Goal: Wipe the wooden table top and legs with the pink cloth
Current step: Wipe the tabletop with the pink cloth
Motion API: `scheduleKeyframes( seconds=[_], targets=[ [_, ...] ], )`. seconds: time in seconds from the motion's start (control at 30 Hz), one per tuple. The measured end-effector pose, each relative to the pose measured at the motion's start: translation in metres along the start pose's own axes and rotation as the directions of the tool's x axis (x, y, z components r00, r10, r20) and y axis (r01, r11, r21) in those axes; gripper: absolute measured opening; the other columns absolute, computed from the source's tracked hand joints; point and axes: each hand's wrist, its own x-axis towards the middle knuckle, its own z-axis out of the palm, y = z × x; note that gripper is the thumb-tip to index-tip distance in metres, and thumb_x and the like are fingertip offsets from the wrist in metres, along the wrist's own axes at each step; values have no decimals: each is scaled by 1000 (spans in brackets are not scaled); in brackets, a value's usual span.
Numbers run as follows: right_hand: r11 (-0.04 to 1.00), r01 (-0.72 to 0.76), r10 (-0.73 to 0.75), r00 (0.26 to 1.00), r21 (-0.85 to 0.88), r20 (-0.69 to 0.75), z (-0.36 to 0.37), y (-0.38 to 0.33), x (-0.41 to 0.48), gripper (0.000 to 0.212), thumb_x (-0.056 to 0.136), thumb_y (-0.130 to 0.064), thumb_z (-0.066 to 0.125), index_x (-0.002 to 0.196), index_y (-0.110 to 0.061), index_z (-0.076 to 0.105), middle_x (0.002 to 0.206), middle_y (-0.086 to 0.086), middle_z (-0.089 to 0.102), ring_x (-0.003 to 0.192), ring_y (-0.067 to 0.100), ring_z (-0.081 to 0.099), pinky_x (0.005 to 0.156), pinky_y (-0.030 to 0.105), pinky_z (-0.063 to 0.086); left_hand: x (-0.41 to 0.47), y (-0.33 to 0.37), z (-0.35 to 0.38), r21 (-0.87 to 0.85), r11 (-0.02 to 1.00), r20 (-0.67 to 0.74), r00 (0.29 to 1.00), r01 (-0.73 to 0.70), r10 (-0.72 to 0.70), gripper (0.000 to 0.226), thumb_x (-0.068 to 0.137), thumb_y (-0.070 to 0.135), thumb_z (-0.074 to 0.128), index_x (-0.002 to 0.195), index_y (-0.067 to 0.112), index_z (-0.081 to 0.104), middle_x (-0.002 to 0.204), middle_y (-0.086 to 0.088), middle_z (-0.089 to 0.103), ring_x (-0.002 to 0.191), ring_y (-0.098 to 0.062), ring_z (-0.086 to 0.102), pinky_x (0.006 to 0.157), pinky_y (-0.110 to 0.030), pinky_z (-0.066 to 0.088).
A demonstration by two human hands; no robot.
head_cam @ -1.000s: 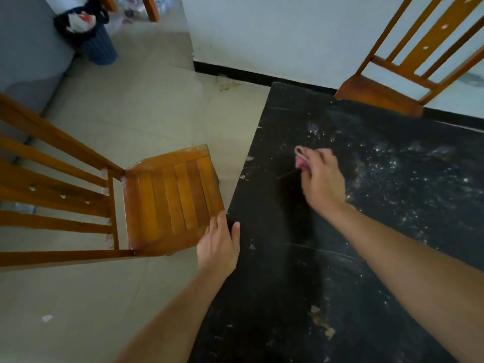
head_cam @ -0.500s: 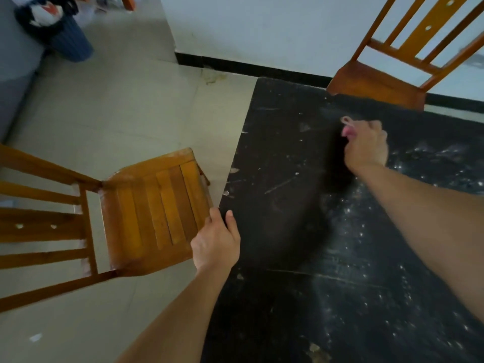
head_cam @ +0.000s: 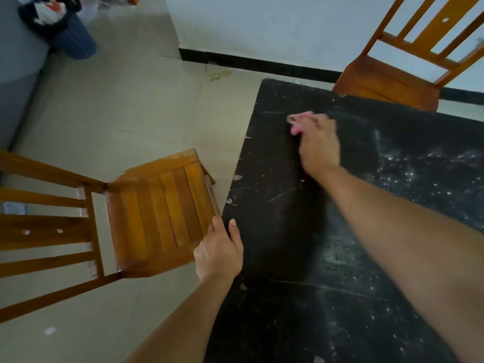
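Observation:
The table top [head_cam: 282, 231] is black and scratched, with white dust specks over its right half and a darker wiped patch near the left. My right hand [head_cam: 318, 142] presses the pink cloth [head_cam: 297, 121] flat on the top near the far left corner; only a pink edge shows past my fingers. My left hand [head_cam: 218, 251] grips the table's left edge, thumb on top and fingers curled under. The table legs are hidden.
A wooden slatted chair [head_cam: 157, 213] stands close against the table's left edge by my left hand. A second wooden chair [head_cam: 392, 82] stands at the table's far side by the white wall. A dark bin [head_cam: 65, 30] sits on the tiled floor at far left.
My right hand has swept the pink cloth leftward across the far part of the top, after moving it out and to the right. My left hand has stayed on the edge.

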Motion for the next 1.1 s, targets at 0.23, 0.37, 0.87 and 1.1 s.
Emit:
scheduleKeyframes(
  seconds=[0.23, 0.37, 0.87, 1.1],
  targets=[
    [895, -442, 446, 889, 63, -99, -53, 31, 22, 24, 96, -12, 52, 118, -15, 59, 133, 11, 46, 123, 26, 43, 98, 36, 41, 0, 1, -3, -1, 1000, 10, 1000, 3, -3, 31, 99, 45, 21, 107, 23, 42, 71, 10, 50, 58, -5, 53, 53, -25, 51],
    [986, 20, -10, 998, 164, -62, 4, -72, 37, 23, 96, -7, 45, 111, -20, 58, 126, 5, 48, 113, 16, 42, 87, 23, 38, 1, 0, -2, 3, 1000, 9, 1000, 4, -4, 36, 99, 46, 20, 112, 21, 43, 73, 10, 52, 60, -6, 54, 55, -27, 52],
    [962, -271, 274, 953, 37, -129, -27, 2, 84, 49, 94, -5, 52, 140, -19, 44, 137, 13, 44, 125, 28, 41, 88, 30, 42, 2, -1, 0, 1, 1000, 33, 999, 13, -13, 32, 99, 48, 19, 110, 26, 38, 77, 12, 50, 62, -4, 52, 56, -22, 46],
    [999, 42, -42, 997, -4, 69, 52, -84, 122, 41, 90, -10, 58, 128, -21, 49, 132, 11, 46, 118, 29, 43, 89, 39, 51, 2, -1, 2, -36, 999, 4, 1000, 7, -7, 31, 98, 47, 22, 108, 27, 42, 77, 13, 48, 63, -3, 50, 57, -20, 43]
  ],
)
